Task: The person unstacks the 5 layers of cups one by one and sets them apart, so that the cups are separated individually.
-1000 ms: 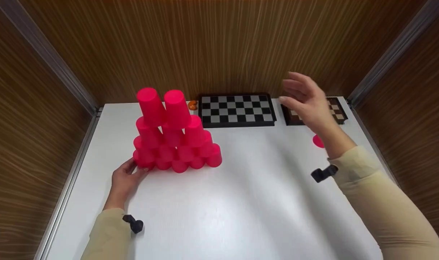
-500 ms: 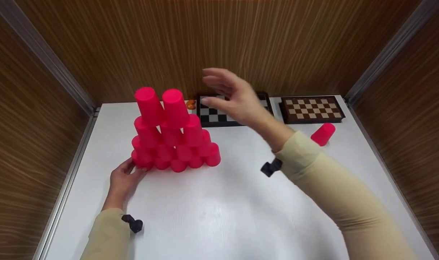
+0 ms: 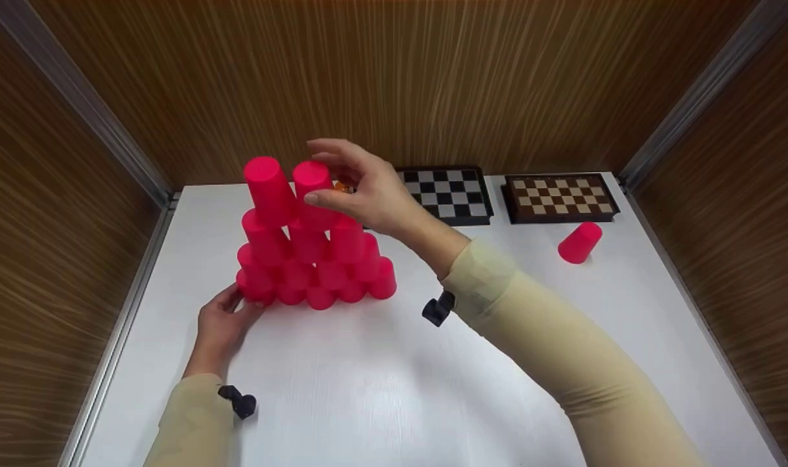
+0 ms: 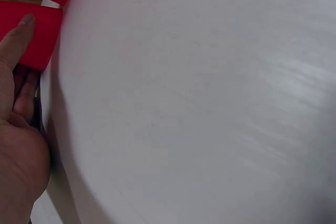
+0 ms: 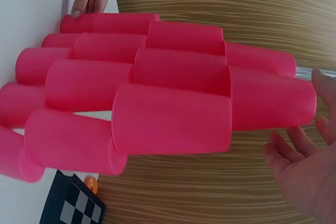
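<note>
Upside-down pink cups form a stepped stack (image 3: 299, 272) on the table's left part, two cups standing side by side on top. My left hand (image 3: 218, 327) holds the bottom left cup (image 4: 44, 35), thumb along its near side and fingers behind it. My right hand (image 3: 371, 191) is beside the top right cup (image 3: 311, 174). In the right wrist view, the fingers of the right hand (image 5: 304, 169) and its thumb spread around that cup's closed end, and a gap shows between them and the cup (image 5: 273, 98). Whether any finger touches it is unclear.
A lone pink cup (image 3: 580, 243) stands upside down on the white table (image 3: 394, 383) at the right. Behind it lies a brown chessboard (image 3: 562, 196). A black-and-grey chessboard (image 3: 458, 193) and a small orange object (image 5: 91, 184) sit along the wooden back wall (image 3: 432, 84).
My right hand has swept left from above the lone cup to the top right cup of the stack. My left hand has stayed at the bottom left cup.
</note>
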Demonstrator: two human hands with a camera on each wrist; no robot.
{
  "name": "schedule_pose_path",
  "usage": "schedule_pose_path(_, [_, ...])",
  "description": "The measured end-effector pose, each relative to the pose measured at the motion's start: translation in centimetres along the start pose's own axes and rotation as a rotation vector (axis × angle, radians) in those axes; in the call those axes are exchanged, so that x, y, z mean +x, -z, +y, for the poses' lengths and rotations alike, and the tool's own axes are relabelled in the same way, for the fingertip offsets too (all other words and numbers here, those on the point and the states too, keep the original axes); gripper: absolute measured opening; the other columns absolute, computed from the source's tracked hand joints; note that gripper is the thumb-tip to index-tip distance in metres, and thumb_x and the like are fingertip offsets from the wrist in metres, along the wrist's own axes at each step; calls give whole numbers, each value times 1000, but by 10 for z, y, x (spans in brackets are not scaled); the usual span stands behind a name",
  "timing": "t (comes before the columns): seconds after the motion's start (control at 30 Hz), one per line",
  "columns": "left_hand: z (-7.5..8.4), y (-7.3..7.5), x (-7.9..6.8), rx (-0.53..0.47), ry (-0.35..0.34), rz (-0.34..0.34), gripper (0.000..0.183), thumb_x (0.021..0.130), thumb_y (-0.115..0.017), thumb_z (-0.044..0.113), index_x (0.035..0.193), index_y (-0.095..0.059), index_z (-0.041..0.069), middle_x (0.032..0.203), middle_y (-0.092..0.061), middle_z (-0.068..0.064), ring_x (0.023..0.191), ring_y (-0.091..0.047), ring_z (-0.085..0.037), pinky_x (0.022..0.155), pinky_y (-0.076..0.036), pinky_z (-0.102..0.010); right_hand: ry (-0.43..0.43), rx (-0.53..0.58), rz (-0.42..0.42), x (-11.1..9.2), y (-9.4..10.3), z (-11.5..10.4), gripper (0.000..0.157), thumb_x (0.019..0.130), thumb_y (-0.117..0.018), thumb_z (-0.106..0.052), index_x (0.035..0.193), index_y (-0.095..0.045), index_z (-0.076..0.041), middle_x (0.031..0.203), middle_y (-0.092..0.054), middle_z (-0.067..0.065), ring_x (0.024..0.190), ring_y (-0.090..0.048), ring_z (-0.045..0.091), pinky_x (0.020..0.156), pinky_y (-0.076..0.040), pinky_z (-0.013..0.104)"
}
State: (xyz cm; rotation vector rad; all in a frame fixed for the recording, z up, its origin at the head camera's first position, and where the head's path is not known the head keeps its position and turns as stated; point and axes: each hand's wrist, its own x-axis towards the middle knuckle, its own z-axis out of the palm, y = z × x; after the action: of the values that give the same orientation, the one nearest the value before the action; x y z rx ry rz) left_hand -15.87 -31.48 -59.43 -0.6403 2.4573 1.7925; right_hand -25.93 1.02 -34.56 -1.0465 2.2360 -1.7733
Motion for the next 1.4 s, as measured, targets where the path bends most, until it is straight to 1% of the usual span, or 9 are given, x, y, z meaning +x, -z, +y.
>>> schedule_pose_path(0.23, [2,0,1,-2,25,-9,92,89,-85,52,165,-42,23,166,-44,-2,158,-31,-24,122,-40,-43,-40,-3,8,2,-8,6,68,93,-84,-20,154,-54,-18,139,-64,-1,121,-63,13,98,-58,30])
schedule_pose_path(0.47, [2,0,3,13,16,-17,93,90,-84,52,166,-40,23,167,-43,-3,159,-30,-25,122,-40,-44,-72,14,19,1,-11,10,66,94,-84,-19,153,-54,-20,135,-64,-1,118,-64,14,96,-59,30])
schedule_pose_path(0.67, [1,1,3,7,18,-25,95,88,-85,54,166,-41,23,167,-42,-2,159,-28,-25,121,-40,-44,-55,24,24,0,-11,10,65,94,-83,-19,153,-55,-20,135,-64,-2,119,-64,15,96,-59,31])
schedule_pose_path(0.8, [-1,1,3,17,31,-24,96,87,-84,57,166,-40,25,168,-41,-1,159,-27,-25,121,-40,-45,-34,23,31,-3,-4,9,66,95,-83,-18,154,-54,-19,136,-63,-1,119,-64,16,97,-59,32])
schedule_pose_path(0.9, [-3,1,3,32,18,-8,95,87,-84,57,165,-42,23,167,-43,-2,158,-30,-26,121,-41,-44,-19,17,34,-7,7,7,66,95,-82,-17,154,-53,-17,135,-63,0,119,-64,17,98,-58,34])
schedule_pose_path(1.0, [-4,1,2,45,2,4,93,89,-84,53,165,-42,19,166,-44,-5,157,-34,-26,121,-41,-43,-9,7,46,-14,23,9,64,96,-81,-17,154,-54,-16,135,-63,1,120,-63,18,99,-58,35])
schedule_pose_path(1.17, [-5,3,4,45,-12,2,88,92,-84,43,164,-42,15,166,-44,-10,157,-34,-28,124,-37,-44,-14,-31,117,-31,57,23,63,96,-81,-18,153,-54,-16,138,-62,0,122,-62,19,101,-57,38])
schedule_pose_path(1.27, [-4,5,4,51,-6,-7,87,94,-83,42,165,-41,15,167,-43,-10,158,-32,-30,125,-35,-47,-44,-54,172,-43,80,34,64,97,-81,-18,154,-54,-16,139,-63,2,123,-62,21,102,-57,39])
schedule_pose_path(1.4, [-1,6,4,54,18,-19,90,94,-82,44,167,-37,18,168,-40,-9,159,-29,-31,125,-34,-49,-109,-88,235,-61,109,50,65,97,-81,-20,155,-52,-18,141,-62,3,126,-61,22,102,-57,40])
